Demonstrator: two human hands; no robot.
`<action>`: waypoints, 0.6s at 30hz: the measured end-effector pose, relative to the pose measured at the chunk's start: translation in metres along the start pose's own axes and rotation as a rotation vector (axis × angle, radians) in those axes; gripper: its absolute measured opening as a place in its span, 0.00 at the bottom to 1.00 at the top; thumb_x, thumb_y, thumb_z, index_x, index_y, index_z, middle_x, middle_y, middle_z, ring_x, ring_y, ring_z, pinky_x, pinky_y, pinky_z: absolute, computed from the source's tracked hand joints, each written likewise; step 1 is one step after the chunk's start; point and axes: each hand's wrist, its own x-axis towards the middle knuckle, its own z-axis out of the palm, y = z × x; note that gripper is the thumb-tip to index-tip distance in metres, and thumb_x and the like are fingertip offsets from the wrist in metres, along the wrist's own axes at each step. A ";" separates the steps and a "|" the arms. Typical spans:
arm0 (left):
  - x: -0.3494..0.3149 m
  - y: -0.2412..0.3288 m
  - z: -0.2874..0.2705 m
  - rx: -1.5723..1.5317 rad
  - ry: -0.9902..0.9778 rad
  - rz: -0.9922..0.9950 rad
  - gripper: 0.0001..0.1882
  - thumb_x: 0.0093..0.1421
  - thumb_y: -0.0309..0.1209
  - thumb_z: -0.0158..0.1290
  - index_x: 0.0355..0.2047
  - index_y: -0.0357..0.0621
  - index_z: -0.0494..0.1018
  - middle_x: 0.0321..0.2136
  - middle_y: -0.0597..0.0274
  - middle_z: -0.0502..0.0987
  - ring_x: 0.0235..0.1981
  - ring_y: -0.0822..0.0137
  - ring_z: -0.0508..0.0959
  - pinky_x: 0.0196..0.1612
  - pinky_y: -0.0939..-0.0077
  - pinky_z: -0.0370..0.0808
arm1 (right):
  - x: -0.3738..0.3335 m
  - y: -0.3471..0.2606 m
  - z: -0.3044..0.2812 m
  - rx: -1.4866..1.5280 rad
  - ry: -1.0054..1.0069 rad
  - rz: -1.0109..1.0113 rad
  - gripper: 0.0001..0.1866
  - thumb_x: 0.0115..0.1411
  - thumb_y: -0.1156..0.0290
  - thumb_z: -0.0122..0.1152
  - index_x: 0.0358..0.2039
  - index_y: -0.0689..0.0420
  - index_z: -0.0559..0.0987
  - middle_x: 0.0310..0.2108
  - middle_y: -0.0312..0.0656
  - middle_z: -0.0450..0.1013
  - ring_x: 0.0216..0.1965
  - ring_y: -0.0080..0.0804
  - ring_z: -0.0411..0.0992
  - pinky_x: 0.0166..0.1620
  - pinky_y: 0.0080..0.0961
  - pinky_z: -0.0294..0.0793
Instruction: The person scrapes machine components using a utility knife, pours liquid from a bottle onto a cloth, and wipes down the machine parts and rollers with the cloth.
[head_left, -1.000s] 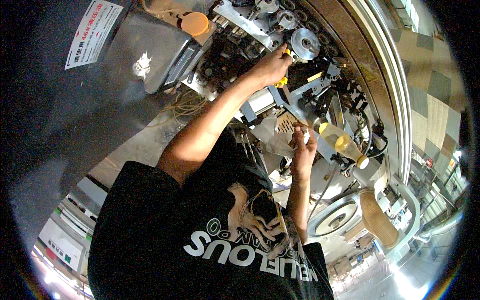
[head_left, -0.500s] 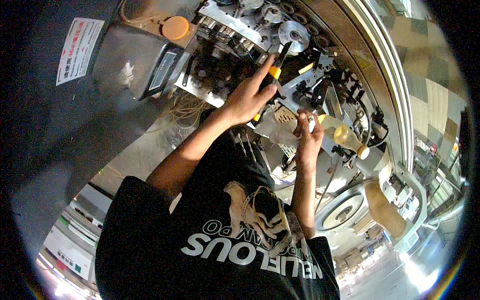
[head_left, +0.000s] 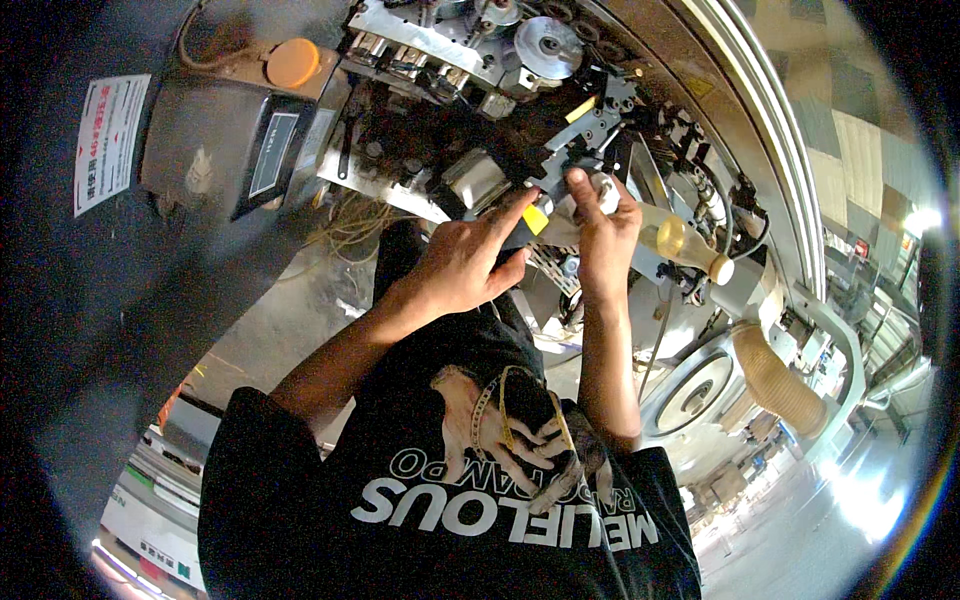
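My left hand [head_left: 465,262] is closed around a black-and-yellow hand tool [head_left: 537,220]; its exact kind is partly hidden by the fingers. Close beside it, my right hand [head_left: 606,245] pinches a small white piece [head_left: 606,194] between thumb and fingers. The tool's end lies near the right thumb; whether the two touch, I cannot tell. A clear plastic bottle [head_left: 680,243] of yellowish liquid lies tilted just right of my right hand. Beyond the hands, a grey metal bracket [head_left: 580,132] sits in the machine.
Machine parts, including a round metal disc [head_left: 548,48], fill the far side. At the left stand a dark tank [head_left: 205,150] and an orange cap [head_left: 293,64]. Loose thin cables [head_left: 350,225] hang beside it. A ribbed tan hose [head_left: 775,378] curves at the right.
My left hand has come down and nearer my body, bringing the black-and-yellow tool to my right hand. My right hand has lifted slightly. The view has shifted a little.
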 end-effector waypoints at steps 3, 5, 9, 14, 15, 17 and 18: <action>-0.004 -0.006 -0.002 -0.034 0.114 0.086 0.35 0.63 0.40 0.55 0.67 0.42 0.58 0.50 0.40 0.77 0.43 0.41 0.80 0.44 0.55 0.78 | -0.002 0.015 -0.002 0.046 0.097 0.023 0.12 0.62 0.64 0.69 0.25 0.53 0.78 0.21 0.24 0.70 0.22 0.12 0.60 0.26 0.16 0.55; -0.010 -0.004 -0.012 0.008 -0.061 -0.140 0.34 0.62 0.39 0.56 0.65 0.40 0.61 0.46 0.42 0.79 0.43 0.43 0.81 0.45 0.58 0.78 | -0.002 0.022 -0.008 0.075 0.218 0.076 0.12 0.63 0.60 0.67 0.29 0.55 0.81 0.22 0.26 0.71 0.23 0.14 0.62 0.28 0.17 0.57; -0.003 -0.035 -0.009 -0.041 0.428 -0.060 0.28 0.64 0.32 0.57 0.62 0.38 0.63 0.49 0.47 0.77 0.39 0.51 0.82 0.44 0.64 0.78 | 0.000 0.039 -0.026 0.106 0.193 0.045 0.13 0.64 0.59 0.66 0.32 0.56 0.82 0.24 0.30 0.74 0.24 0.16 0.65 0.29 0.18 0.60; 0.041 -0.061 -0.039 0.135 0.262 -0.471 0.24 0.70 0.41 0.46 0.64 0.51 0.64 0.32 0.39 0.79 0.33 0.41 0.80 0.38 0.49 0.77 | -0.009 0.062 -0.026 0.082 0.174 0.113 0.11 0.64 0.62 0.66 0.32 0.56 0.82 0.27 0.31 0.77 0.25 0.15 0.67 0.29 0.17 0.61; 0.049 -0.065 -0.040 0.137 0.264 -0.477 0.24 0.70 0.41 0.46 0.64 0.51 0.64 0.32 0.39 0.79 0.33 0.41 0.80 0.38 0.49 0.77 | -0.011 0.064 -0.023 0.103 0.161 0.123 0.10 0.65 0.63 0.66 0.32 0.56 0.81 0.27 0.31 0.77 0.25 0.15 0.68 0.29 0.16 0.62; 0.065 -0.067 -0.038 0.275 0.212 -0.452 0.24 0.70 0.41 0.44 0.64 0.50 0.64 0.34 0.40 0.80 0.33 0.39 0.80 0.39 0.45 0.76 | -0.015 0.064 -0.022 0.010 0.134 0.162 0.09 0.65 0.64 0.65 0.32 0.56 0.81 0.28 0.32 0.78 0.26 0.15 0.70 0.29 0.14 0.63; 0.074 -0.066 -0.036 0.260 0.233 -0.413 0.24 0.70 0.39 0.43 0.65 0.50 0.63 0.33 0.40 0.80 0.32 0.39 0.80 0.38 0.44 0.76 | -0.018 0.068 -0.020 0.042 0.147 0.170 0.09 0.65 0.64 0.65 0.32 0.56 0.81 0.27 0.31 0.78 0.25 0.14 0.69 0.29 0.15 0.62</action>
